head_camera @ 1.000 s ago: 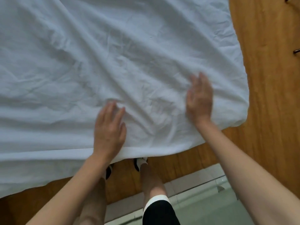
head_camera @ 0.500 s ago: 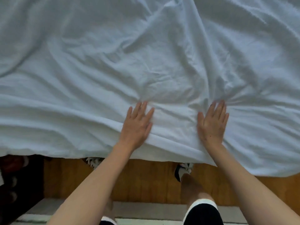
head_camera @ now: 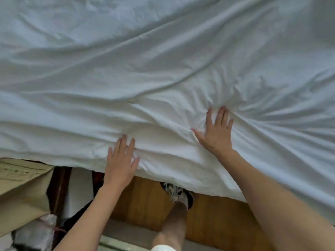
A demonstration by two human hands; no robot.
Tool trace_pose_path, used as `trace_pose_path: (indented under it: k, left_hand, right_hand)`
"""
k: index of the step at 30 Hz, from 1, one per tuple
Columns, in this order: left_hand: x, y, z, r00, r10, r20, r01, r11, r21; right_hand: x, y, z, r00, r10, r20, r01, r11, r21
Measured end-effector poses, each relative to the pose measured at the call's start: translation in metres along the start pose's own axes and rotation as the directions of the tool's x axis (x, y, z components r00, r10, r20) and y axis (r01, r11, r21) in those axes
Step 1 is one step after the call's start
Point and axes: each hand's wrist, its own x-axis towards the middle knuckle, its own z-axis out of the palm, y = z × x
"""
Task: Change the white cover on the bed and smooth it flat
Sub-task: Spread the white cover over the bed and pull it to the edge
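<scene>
**Two flat hands pressing a wrinkled white bed cover near its edge**

Head view, looking down: a white cover (head_camera: 145, 69) fills the upper and middle part of the frame, spread over the bed and hanging over the near edge. Its surface is creased, with long folds running across it and a knot of wrinkles bunched in front of the right hand.

The left hand (head_camera: 120, 162) lies palm down on the cover close to the hanging edge, fingers straight and slightly spread, holding nothing. The right hand (head_camera: 216, 131) lies palm down further onto the bed, fingers straight and fanned apart, thumb stretched out to the side; the cloth puckers around its fingertips. The two hands are apart, with rumpled cloth between them. Both bare forearms reach in from the bottom of the frame.

Below the cover's edge is a wooden floor (head_camera: 145, 205). A foot in a patterned shoe (head_camera: 176, 193) stands on it, its toe partly under the hanging cloth. At lower left sits a tan cardboard box (head_camera: 20, 189), with a fluffy white and black item (head_camera: 34, 232) below it that is too unclear to identify.
</scene>
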Motion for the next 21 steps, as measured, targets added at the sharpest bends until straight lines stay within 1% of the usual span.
trace_pose_path:
  k: [1,3,4,6,7,8,9,11,13,15,16,17,18,20,21]
  left_hand:
    - [0.000,-0.011,0.000,0.999,0.045,-0.004,-0.044,0.999,0.020]
    - [0.001,-0.021,0.001,0.990,0.126,-0.064,-0.128,0.991,-0.025]
    - [0.001,-0.021,0.002,0.980,0.152,-0.125,-0.161,0.985,-0.064]
    - [-0.002,-0.019,0.006,0.950,0.155,-0.272,-0.191,0.975,-0.111]
    - [-0.003,-0.016,0.008,0.939,0.152,-0.310,-0.198,0.972,-0.124]
    - [-0.002,-0.014,0.008,0.938,0.153,-0.310,-0.201,0.971,-0.129]
    - [0.000,-0.011,0.007,0.948,0.154,-0.277,-0.196,0.972,-0.130]
    - [0.000,-0.006,0.008,0.965,0.147,-0.219,-0.176,0.977,-0.122]
    - [0.003,-0.003,0.004,0.970,0.119,-0.210,-0.150,0.979,-0.140]
    - [0.016,-0.004,-0.004,0.970,0.115,-0.214,-0.148,0.978,-0.145]
    - [0.023,-0.006,-0.009,0.971,0.113,-0.212,-0.146,0.978,-0.151]
    - [0.030,-0.007,-0.012,0.972,0.108,-0.210,-0.142,0.978,-0.153]
    - [0.035,-0.008,-0.016,0.972,0.095,-0.214,-0.129,0.980,-0.151]
    - [0.046,-0.012,-0.026,0.961,0.072,-0.268,-0.120,0.979,-0.166]
    - [0.052,-0.017,-0.033,0.949,0.081,-0.304,-0.139,0.975,-0.175]
  right_hand:
    - [0.006,-0.005,-0.002,0.999,0.038,0.016,-0.038,0.999,-0.031]
    - [0.010,-0.004,-0.005,0.998,0.060,0.035,-0.057,0.994,-0.092]
    - [0.010,-0.002,-0.005,0.998,0.059,0.028,-0.055,0.992,-0.115]
    - [0.011,-0.002,-0.004,0.999,0.053,0.010,-0.051,0.988,-0.143]
    - [0.011,-0.002,-0.002,0.999,0.049,0.001,-0.048,0.987,-0.151]
    - [0.010,-0.002,0.000,0.999,0.049,-0.005,-0.049,0.986,-0.156]
    - [0.010,-0.003,0.000,0.998,0.057,-0.011,-0.058,0.987,-0.153]
    - [0.006,-0.009,0.001,0.995,0.087,-0.042,-0.091,0.991,-0.101]
    - [0.008,-0.024,0.001,0.980,0.171,-0.099,-0.172,0.985,-0.002]
    - [0.015,-0.047,-0.004,0.950,0.300,-0.087,-0.284,0.945,0.162]
    - [0.018,-0.060,-0.007,0.944,0.323,-0.073,-0.300,0.928,0.220]
    - [0.019,-0.072,-0.008,0.951,0.302,-0.072,-0.277,0.929,0.245]
    - [0.019,-0.082,-0.008,0.966,0.243,-0.082,-0.217,0.945,0.245]
    - [0.017,-0.106,-0.005,0.992,0.079,-0.103,-0.053,0.971,0.232]
    - [0.013,-0.119,-0.001,0.993,-0.012,-0.116,0.037,0.976,0.216]
